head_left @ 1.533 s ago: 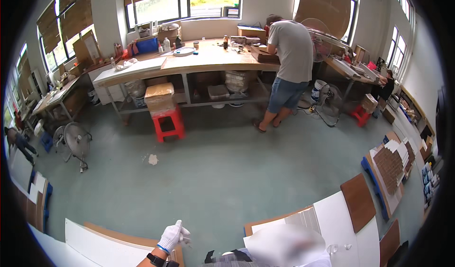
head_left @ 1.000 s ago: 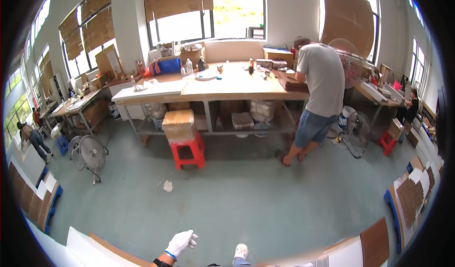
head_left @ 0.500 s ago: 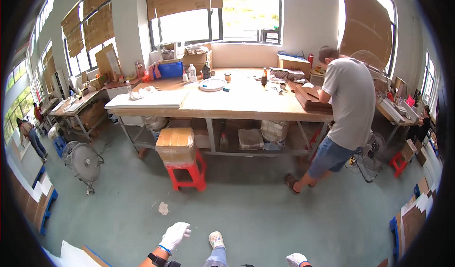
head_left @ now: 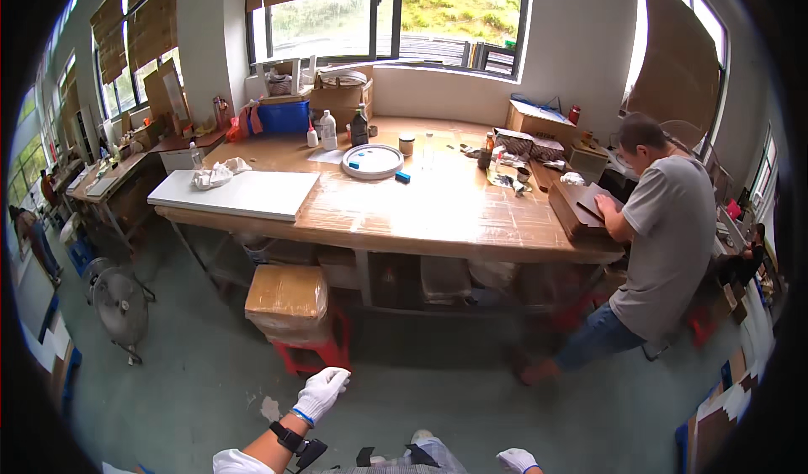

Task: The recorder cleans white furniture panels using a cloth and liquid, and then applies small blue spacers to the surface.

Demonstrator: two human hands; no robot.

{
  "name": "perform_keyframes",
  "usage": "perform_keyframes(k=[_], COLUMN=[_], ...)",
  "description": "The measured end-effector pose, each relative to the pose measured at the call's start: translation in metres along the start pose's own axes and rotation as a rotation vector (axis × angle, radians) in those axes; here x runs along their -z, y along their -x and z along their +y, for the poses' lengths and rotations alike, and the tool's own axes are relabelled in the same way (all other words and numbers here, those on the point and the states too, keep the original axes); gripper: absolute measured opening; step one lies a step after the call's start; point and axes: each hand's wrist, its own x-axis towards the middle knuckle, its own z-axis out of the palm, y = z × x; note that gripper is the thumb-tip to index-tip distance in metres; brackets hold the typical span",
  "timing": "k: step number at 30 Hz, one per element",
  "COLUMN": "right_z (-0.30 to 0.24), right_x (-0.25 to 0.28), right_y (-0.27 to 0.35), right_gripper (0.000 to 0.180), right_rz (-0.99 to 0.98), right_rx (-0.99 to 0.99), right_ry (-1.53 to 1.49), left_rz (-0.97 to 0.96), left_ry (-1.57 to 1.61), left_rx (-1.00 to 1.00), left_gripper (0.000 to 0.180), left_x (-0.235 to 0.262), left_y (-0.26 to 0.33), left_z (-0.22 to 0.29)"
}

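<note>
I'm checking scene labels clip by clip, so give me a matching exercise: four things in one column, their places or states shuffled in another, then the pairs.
1. White-gloved left hand
2. Brown cardboard box wrapped in clear film
3. Flat white rectangular panel
4. Round, shallow white tray

A. On a red plastic stool
B. Beside a small blue block
C. Cuff edged in blue
D. Partly under crumpled white material

Pairs: 1-C, 2-A, 3-D, 4-B
</note>
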Motion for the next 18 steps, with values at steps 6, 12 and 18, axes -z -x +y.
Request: perform_keyframes(k=[6,12,18], right_z=[-0.005,-0.126,-0.248], right_x=[0.109,0.271,0.365], right_y=[-0.164,-0.360,-0.520], right_gripper=[0.041,0.034,0.038], right_rz=[-0.378,-0.227,-0.223], right_rx=[-0.243,-0.298,0.062], right_ry=[-0.028,-0.610,-0.528], left_rz=[0.188,0.492,0.561], left_ry=[-0.245,-0.362,-0.462], left_rx=[-0.257,-0.287,-0.201], left_gripper=[0.027,0.026,0.032], left_x=[-0.004,0.035,0.053], left_y=[-0.131,-0.227,-0.334], left_z=[0.056,0.090,0.107])
